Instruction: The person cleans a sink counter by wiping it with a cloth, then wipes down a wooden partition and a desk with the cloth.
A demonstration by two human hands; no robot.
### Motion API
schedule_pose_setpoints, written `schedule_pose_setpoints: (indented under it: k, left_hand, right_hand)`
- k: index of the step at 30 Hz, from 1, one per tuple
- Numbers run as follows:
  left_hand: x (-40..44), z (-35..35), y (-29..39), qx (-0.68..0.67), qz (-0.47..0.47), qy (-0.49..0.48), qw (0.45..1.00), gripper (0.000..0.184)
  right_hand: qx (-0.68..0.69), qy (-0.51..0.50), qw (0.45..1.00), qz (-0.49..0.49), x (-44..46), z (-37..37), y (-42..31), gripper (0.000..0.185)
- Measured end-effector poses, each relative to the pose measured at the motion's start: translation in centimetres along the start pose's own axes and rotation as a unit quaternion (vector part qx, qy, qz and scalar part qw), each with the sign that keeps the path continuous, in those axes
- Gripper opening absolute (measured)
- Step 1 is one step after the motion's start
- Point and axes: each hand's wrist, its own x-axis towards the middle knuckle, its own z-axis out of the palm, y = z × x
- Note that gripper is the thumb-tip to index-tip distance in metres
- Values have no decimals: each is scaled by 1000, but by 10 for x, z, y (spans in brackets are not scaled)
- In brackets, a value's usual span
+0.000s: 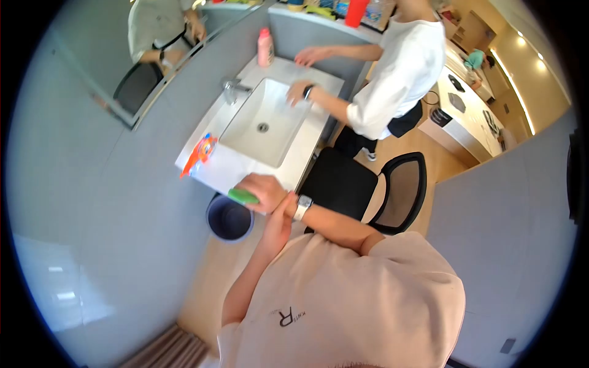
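My right hand, with a pale-banded watch at its wrist, is closed round a green object near the front corner of the white counter. My left hand is just below, its fingers pressed against my right wrist beside the watch. Past the counter edge, under the green object, a dark round bin stands on the floor. The white sink has a chrome faucet at its left side. An orange packet lies on the counter's left corner.
Another person in a white top stands at the counter's far side, one hand over the sink. A pink bottle stands by the wall. A black chair is right of the counter. Tables and a distant person are farther right.
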Motion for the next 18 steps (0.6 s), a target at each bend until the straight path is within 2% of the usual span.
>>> schedule_pose_setpoints:
  k: [2,3,4,5,7,8,9,10,11,12,13,14,15,17,18]
  left_hand:
    - [10,-30,-14,-18,-15,-8,1000,39]
    - [9,-31,-13,-26,-35,-32,999,42]
    - [4,-30,-15,-21,-54,-1,998,53]
    - [1,-31,-17,-23,-50,5,998,53]
    - [-2,-30,-23,-7,-86,11,996,64]
    - [-11,-19,-18,28,-74,-24,997,65]
    - [-20,-7,-9,23,-75,-21,997,65]
    - [-27,5,3,34,-23,-119,992,64]
    - [-30,9,11,45,31,-214,975,63]
    - [-29,5,18,40,33,-208,977,63]
    - [-27,0,27,12,42,-247,968,60]
    - [-26,-4,32,-15,51,-286,957,58]
    - [-22,-6,34,-18,57,-281,958,58]
    - [-17,-11,35,29,82,-152,985,47]
    - [-12,-16,33,26,85,-146,985,47]
  right_hand:
    - [-33,-31,999,29,-10,7,9,40]
    - [-55,-43,997,39,-17,9,16,40]
    - [-47,-48,997,38,-22,10,24,40]
    - [-78,-66,993,53,-30,11,35,39]
    - [-110,-87,988,67,-48,9,58,39]
    - [-125,-88,984,88,-58,6,69,37]
    - [-139,-90,980,111,-68,3,75,35]
    - [-135,-97,980,114,-77,-3,72,35]
    - [-98,-62,975,191,-87,-7,67,34]
    - [-63,-27,962,264,-97,-11,68,32]
    - [-59,-35,962,263,-107,-12,71,32]
    - [-54,24,941,333,-128,-8,83,29]
    - [-49,83,912,399,-142,-8,96,27]
    - [-61,116,890,436,-153,-18,105,23]
    - [-56,129,898,416,-155,-23,108,23]
